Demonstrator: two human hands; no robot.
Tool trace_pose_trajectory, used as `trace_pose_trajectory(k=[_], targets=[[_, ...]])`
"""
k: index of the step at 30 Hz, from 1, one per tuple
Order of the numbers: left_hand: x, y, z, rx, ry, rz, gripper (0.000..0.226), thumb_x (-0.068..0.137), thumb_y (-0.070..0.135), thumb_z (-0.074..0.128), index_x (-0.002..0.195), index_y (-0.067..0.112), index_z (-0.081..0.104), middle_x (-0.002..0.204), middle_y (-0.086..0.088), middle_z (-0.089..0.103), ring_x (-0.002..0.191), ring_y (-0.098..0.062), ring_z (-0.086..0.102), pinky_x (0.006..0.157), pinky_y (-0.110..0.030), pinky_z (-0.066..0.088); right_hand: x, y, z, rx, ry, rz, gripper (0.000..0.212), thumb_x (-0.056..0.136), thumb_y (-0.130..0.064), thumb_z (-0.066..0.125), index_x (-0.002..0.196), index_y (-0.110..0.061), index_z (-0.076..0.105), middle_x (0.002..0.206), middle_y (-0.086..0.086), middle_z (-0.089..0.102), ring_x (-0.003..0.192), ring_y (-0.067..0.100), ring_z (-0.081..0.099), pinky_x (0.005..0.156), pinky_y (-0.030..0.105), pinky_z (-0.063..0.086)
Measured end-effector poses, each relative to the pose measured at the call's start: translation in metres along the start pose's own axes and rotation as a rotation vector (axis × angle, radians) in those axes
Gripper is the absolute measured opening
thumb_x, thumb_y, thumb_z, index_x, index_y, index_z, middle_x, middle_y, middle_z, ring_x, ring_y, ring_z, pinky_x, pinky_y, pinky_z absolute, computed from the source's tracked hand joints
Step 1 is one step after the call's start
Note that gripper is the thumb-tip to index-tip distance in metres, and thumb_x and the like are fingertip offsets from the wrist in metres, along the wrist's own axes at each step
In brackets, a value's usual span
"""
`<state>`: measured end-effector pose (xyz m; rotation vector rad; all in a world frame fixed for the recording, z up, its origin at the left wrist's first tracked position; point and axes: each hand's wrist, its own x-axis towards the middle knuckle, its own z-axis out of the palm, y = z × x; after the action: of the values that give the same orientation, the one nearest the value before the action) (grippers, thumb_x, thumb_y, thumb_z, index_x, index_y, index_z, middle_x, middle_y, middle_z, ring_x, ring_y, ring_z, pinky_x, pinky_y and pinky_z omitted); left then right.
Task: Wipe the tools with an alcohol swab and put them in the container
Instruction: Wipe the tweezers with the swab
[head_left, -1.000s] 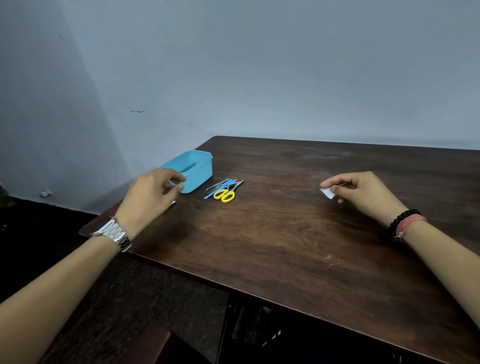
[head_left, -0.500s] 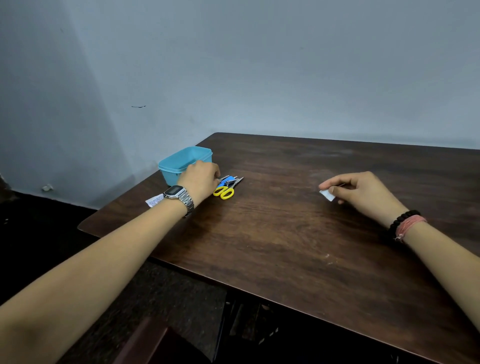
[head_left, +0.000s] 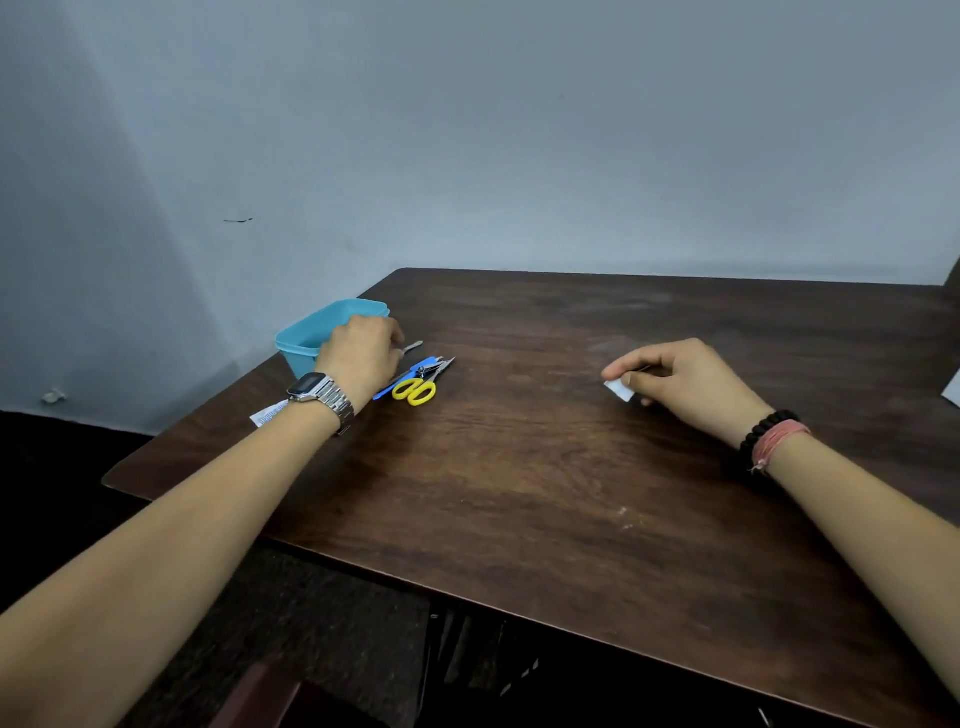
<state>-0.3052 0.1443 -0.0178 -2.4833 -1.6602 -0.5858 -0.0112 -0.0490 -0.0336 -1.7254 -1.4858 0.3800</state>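
**At the table's left corner, a tool is being picked out for wiping**

At the far left of the dark wooden table stands the blue container, open-topped and close to the edge; what lies inside it cannot be seen. A small white printed wrapper lies on the table beside the wrist with the metal watch. The left hand hovers just in front of the container, its fingers curled down around a thin metal tool whose tip pokes out to the right. Just beside it, the remaining tools lie in a small heap: yellow-handled scissors, a blue-handled tool and some metal pieces too small to name.

Well apart, toward the right, the right hand rests on the table with fingers curled, pinching the white swab between thumb and fingertips. A thin sliver shows at its forefinger, too small to identify.

Judging by this, the step in hand is fetching a tool to clean. The next move calls for bringing tool and swab together, rubbing the metal along its length, then dropping it into the container.
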Motion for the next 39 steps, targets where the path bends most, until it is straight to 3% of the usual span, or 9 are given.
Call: trace_pose_trajectory(k=[6, 9, 11, 13, 17, 21, 27, 35, 39], targets=[[0.008, 0.034, -0.019, -0.330, 0.057, 0.102, 0.022, 0.090, 0.015, 0.067, 0.111, 0.015, 0.071, 0.089, -0.002, 0.073, 0.100, -0.026, 0.066, 0.091, -0.037, 0.051, 0.005, 0.007, 0.000, 0.101, 0.042, 0.016, 0.024, 0.090, -0.006, 0.065, 0.103, -0.024, 0.072, 0.085, -0.005, 0.068, 0.060, 0.007, 0.062, 0.069, 0.013, 0.049], [0.009, 0.074, -0.016, -0.841, -0.144, 0.126, 0.025, 0.093, 0.006, 0.063, 0.117, 0.012, 0.065, 0.082, -0.003, 0.066, 0.082, -0.027, 0.066, 0.087, -0.038, 0.057, 0.008, 0.012, -0.002, 0.224, 0.085, 0.065, 0.024, 0.089, -0.006, 0.067, 0.106, -0.022, 0.071, 0.087, -0.001, 0.072, 0.064, 0.013, 0.064, 0.072, 0.025, 0.054], [0.011, 0.104, -0.010, -1.169, -0.282, 0.120, 0.028, 0.096, -0.001, 0.056, 0.123, 0.004, 0.059, 0.084, -0.005, 0.061, 0.079, -0.026, 0.063, 0.077, -0.031, 0.058, 0.010, 0.015, -0.006, 0.312, 0.140, 0.096, 0.021, 0.088, -0.006, 0.068, 0.104, -0.020, 0.071, 0.084, 0.001, 0.074, 0.063, 0.012, 0.064, 0.069, 0.023, 0.053], [0.014, 0.132, -0.006, -1.313, -0.386, 0.116, 0.026, 0.097, -0.003, 0.054, 0.123, 0.002, 0.058, 0.087, -0.005, 0.059, 0.078, -0.020, 0.064, 0.073, -0.023, 0.058, 0.011, 0.016, -0.010, 0.414, 0.211, 0.136, 0.017, 0.088, -0.002, 0.067, 0.102, -0.012, 0.070, 0.083, 0.006, 0.073, 0.058, 0.008, 0.063, 0.063, 0.017, 0.052], [0.014, 0.169, 0.011, -1.409, -0.530, 0.146, 0.016, 0.097, -0.002, 0.054, 0.105, 0.006, 0.064, 0.084, -0.007, 0.062, 0.080, -0.021, 0.064, 0.073, -0.024, 0.058, 0.014, 0.017, -0.016, 0.576, 0.318, 0.206, 0.008, 0.088, 0.001, 0.067, 0.087, -0.007, 0.067, 0.078, 0.009, 0.068, 0.058, 0.010, 0.063, 0.063, 0.019, 0.055], [-0.002, 0.184, 0.031, -1.439, -0.574, 0.196, 0.018, 0.097, 0.002, 0.058, 0.113, 0.005, 0.065, 0.084, -0.007, 0.064, 0.076, -0.012, 0.065, 0.073, -0.026, 0.059, 0.017, 0.021, -0.012, 0.546, 0.343, 0.222, 0.015, 0.088, -0.002, 0.068, 0.078, -0.012, 0.064, 0.068, 0.001, 0.066, 0.059, 0.012, 0.061, 0.063, 0.023, 0.055], [-0.019, 0.188, 0.043, -1.482, -0.577, 0.286, 0.026, 0.095, 0.001, 0.060, 0.119, 0.010, 0.057, 0.079, -0.003, 0.065, 0.071, -0.012, 0.065, 0.071, -0.027, 0.058, 0.016, 0.011, -0.004, 0.617, 0.341, 0.190, 0.011, 0.089, -0.002, 0.066, 0.081, -0.009, 0.064, 0.070, 0.002, 0.067, 0.060, 0.011, 0.062, 0.061, 0.021, 0.055], [-0.022, 0.185, 0.042, -1.561, -0.634, 0.241, 0.038, 0.097, 0.002, 0.056, 0.133, 0.006, 0.048, 0.082, -0.002, 0.071, 0.073, -0.013, 0.065, 0.070, -0.024, 0.055, 0.015, 0.007, -0.009, 1.059, 0.231, 0.214, 0.025, 0.096, 0.009, 0.045, 0.095, 0.000, 0.068, 0.083, 0.009, 0.074, 0.073, 0.012, 0.071, 0.068, 0.019, 0.056], [-0.021, 0.184, 0.040, -1.550, -0.660, 0.254, 0.043, 0.097, 0.003, 0.057, 0.137, 0.010, 0.045, 0.085, -0.002, 0.073, 0.074, -0.012, 0.066, 0.067, -0.022, 0.053, 0.014, 0.007, -0.007, 1.088, 0.171, 0.189, 0.019, 0.094, 0.009, 0.052, 0.101, 0.000, 0.068, 0.085, 0.005, 0.075, 0.074, 0.009, 0.070, 0.069, 0.016, 0.055]])
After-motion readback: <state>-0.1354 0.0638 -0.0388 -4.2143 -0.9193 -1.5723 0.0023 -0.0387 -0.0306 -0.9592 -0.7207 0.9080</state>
